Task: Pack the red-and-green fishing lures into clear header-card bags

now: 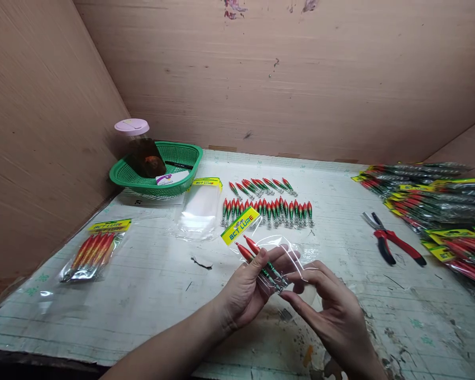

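Note:
My left hand [243, 293] pinches two red and green lures [257, 256] together with a clear plastic bag [279, 253] that has a yellow BCT LURE header [239, 225]. The lures lie half inside the bag's mouth. My right hand [332, 311] is beside it, fingers curled, fingertips touching the bag's lower end. Just beyond the hands, rows of loose red and green lures [267, 208] lie on the white table cover [150, 279].
A filled lure bag [93, 250] lies at the left, empty bags [200, 208] in the middle. A green basket [158, 169] with a pink-lidded jar [136, 142] stands at back left. Red-handled pliers [391, 243] and a pile of packed bags [435, 211] are at the right. Wooden walls enclose the table.

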Demonstrator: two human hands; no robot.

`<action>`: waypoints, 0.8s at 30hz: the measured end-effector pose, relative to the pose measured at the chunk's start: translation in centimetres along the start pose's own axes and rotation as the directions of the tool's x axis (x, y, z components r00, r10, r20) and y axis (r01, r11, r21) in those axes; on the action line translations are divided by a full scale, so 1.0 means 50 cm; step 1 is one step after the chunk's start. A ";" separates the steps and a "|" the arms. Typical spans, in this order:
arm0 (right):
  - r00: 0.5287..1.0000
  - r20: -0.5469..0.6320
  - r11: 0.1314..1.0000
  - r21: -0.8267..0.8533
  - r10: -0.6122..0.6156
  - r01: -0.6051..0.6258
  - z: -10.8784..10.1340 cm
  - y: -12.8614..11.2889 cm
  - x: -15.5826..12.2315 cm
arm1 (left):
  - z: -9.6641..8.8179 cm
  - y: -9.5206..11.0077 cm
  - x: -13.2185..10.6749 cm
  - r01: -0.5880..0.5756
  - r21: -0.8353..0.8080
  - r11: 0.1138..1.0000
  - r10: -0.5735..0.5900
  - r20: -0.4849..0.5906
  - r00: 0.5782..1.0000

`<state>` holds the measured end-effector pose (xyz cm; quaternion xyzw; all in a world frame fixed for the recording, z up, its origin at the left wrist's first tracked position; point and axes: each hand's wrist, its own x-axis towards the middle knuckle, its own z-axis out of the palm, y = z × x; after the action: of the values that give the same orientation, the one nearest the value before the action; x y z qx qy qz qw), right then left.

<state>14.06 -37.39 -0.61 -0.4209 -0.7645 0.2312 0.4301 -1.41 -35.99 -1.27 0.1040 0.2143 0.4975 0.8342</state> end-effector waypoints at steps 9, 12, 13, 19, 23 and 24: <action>0.998 -0.036 0.999 -0.034 -0.043 0.042 -0.002 -0.006 -0.005 | 0.010 0.015 0.002 0.001 -0.102 0.995 -0.016 -0.147 0.989; 0.979 -0.206 0.999 -0.055 -0.007 -0.004 -0.054 0.047 0.029 | 0.010 0.035 0.005 -0.025 -0.160 0.987 -0.011 -0.222 0.975; 0.967 -0.255 0.992 -0.111 0.027 -0.056 -0.073 0.076 0.047 | 0.010 0.042 0.006 -0.036 -0.160 0.986 -0.001 -0.226 0.974; 0.989 -0.031 0.896 -0.421 0.142 -0.141 -0.116 0.261 0.151 | 0.011 0.052 0.013 -0.057 -0.158 0.986 0.020 -0.226 0.974; 0.994 0.016 0.892 -0.442 0.112 -0.093 -0.105 0.299 0.165 | 0.008 0.049 0.015 -0.044 -0.148 0.988 0.007 -0.243 0.970; 0.995 0.014 0.892 -0.445 0.103 -0.086 -0.108 0.294 0.163 | 0.007 0.049 0.016 -0.043 -0.146 0.988 0.006 -0.245 0.969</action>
<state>22.95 -22.63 -4.55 -0.5400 -0.7835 0.0795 0.2969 -2.84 -34.10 -0.23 -0.0187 0.2757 0.5315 0.8007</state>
